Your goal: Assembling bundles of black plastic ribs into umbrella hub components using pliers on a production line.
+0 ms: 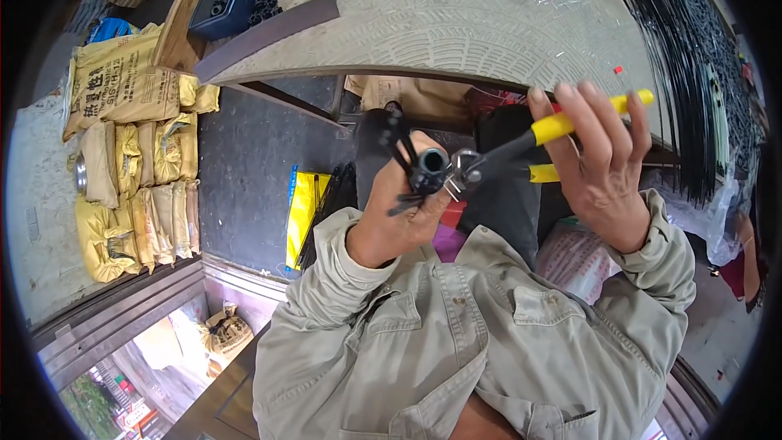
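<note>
My left hand is closed around a black tube with thin black ribs, which looks like an umbrella frame. The tube's round hollow end faces up, and dark rib ends stick out beside it. In my right hand are yellow-handled pliers, the fingers lying over the upper handle while the lower handle stands apart from it. The metal jaws meet the side of the tube by my left thumb, where a thin bright wire or pin shows. Whether the jaws grip it, I cannot make out.
Ahead lies a worktable with metal strips along it and a blue bin of black parts. Long black rods are piled at the right. Yellow-brown sacks are stacked at the left. A yellow bag is on the floor.
</note>
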`<move>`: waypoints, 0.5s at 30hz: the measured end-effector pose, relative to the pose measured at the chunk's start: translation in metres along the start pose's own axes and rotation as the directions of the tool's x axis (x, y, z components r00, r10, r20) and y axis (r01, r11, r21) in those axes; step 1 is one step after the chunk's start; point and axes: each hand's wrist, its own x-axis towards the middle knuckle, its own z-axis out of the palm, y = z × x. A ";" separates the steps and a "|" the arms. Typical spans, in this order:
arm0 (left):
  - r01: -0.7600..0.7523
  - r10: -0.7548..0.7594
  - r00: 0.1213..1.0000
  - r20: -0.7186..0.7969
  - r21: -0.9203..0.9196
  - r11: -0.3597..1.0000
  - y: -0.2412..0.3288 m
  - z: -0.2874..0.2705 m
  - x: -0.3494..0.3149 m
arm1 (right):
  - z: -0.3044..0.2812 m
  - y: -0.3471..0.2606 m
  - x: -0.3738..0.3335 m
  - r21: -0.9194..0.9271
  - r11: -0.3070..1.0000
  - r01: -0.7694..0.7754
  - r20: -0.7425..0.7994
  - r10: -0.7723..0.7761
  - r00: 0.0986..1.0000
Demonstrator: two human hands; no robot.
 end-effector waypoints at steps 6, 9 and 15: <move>-0.041 0.049 0.996 -0.077 0.112 0.993 -0.003 0.001 -0.004 | 0.022 -0.014 -0.007 -0.136 0.990 -0.018 -0.261 -0.018 0.965; -0.082 0.111 0.973 -0.203 0.149 0.986 -0.004 0.007 -0.004 | 0.028 -0.028 -0.021 -0.150 0.986 -0.076 -0.241 0.039 0.970; -0.110 0.169 0.968 -0.187 0.287 0.952 -0.005 0.004 -0.004 | 0.022 -0.042 -0.024 -0.085 0.985 -0.151 -0.143 0.138 0.980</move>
